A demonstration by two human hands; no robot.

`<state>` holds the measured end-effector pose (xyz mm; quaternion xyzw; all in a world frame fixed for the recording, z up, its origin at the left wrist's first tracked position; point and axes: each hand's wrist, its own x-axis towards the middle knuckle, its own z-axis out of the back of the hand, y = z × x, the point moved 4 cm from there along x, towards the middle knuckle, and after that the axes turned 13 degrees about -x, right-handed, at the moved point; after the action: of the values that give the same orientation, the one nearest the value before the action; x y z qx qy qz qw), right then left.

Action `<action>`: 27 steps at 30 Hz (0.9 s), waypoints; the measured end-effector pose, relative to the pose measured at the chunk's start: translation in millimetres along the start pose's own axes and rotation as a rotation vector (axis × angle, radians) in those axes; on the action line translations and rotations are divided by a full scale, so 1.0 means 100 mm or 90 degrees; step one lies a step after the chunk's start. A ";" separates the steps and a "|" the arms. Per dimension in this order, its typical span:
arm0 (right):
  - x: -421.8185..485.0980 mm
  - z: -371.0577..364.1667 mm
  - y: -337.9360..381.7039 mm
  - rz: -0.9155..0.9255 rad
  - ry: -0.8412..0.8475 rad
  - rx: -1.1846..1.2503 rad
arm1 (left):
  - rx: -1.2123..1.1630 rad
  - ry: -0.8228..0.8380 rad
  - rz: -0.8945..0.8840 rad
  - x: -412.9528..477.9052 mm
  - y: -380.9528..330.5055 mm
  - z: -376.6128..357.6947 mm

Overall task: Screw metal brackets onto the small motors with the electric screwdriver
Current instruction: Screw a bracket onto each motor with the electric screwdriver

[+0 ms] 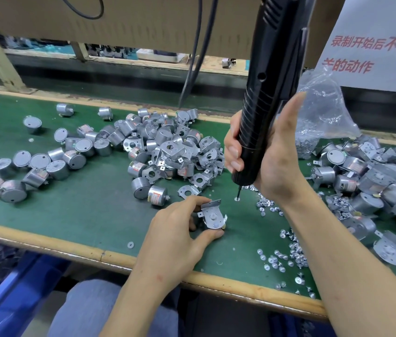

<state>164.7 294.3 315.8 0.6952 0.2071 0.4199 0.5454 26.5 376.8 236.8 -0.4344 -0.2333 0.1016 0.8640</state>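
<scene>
A green bench mat [82,215] holds loose round motors [36,164] at the left and a heap of motors and metal brackets [172,147] in the middle. Near the front edge, the person's left hand [175,234] pinches a bracket-topped motor [212,216] between thumb and fingers. Just right of it, the right hand [274,152] wraps its fingers round an upright black electric screwdriver [265,105], its bit pointing down at a single screw [236,198] on the mat. Scattered screws [287,254], a clear plastic bag [323,113] and another heap of bracketed motors [374,176] lie further right.

The green mat [82,215] lies open before the motor pile [167,147]; scattered screws [289,250] crowd its right.
</scene>
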 end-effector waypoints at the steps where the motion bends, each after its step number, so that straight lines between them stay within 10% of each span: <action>1: 0.00 -0.05 0.01 0.005 0.000 0.004 | 0.001 0.002 0.000 0.00 0.00 0.00; 27: -0.01 -0.37 -0.10 0.010 -0.014 0.008 | -0.018 -0.006 0.034 0.02 0.00 0.00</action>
<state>136.2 318.3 308.1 0.7048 0.1982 0.4151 0.5401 28.0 377.5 237.0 -0.4523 -0.2271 0.1230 0.8536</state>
